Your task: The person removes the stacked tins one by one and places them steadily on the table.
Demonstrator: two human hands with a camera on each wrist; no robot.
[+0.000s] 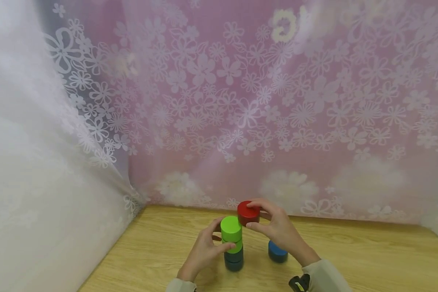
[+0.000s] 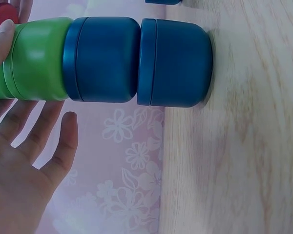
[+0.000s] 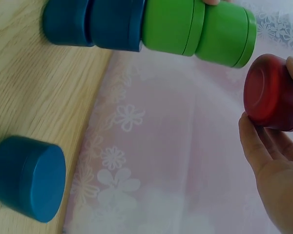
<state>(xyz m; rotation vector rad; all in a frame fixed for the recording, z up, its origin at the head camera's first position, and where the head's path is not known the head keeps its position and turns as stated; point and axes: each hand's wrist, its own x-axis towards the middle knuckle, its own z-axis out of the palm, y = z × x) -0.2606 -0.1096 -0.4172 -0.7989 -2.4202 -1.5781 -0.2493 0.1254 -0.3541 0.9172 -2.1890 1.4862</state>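
A stack of round blocks stands on the wooden table (image 1: 368,255): two dark blue blocks (image 1: 234,259) at the bottom and two green blocks (image 1: 231,229) on top. My left hand (image 1: 222,235) is beside the green ones. Its thumb (image 2: 2,39) touches the green block (image 2: 36,58), while its straight fingers (image 2: 49,141) stay clear of the blue blocks (image 2: 105,58). My right hand (image 1: 253,215) grips a red block (image 1: 248,211) in the air, just right of the stack's top and slightly higher. In the right wrist view the red block (image 3: 268,90) hangs close to the top green block (image 3: 224,34).
A loose blue block (image 1: 277,251) lies on the table right of the stack, under my right wrist, and shows again as the loose blue block (image 3: 29,178). A pink flowered curtain (image 1: 241,101) closes the back and a white one (image 1: 29,182) the left side.
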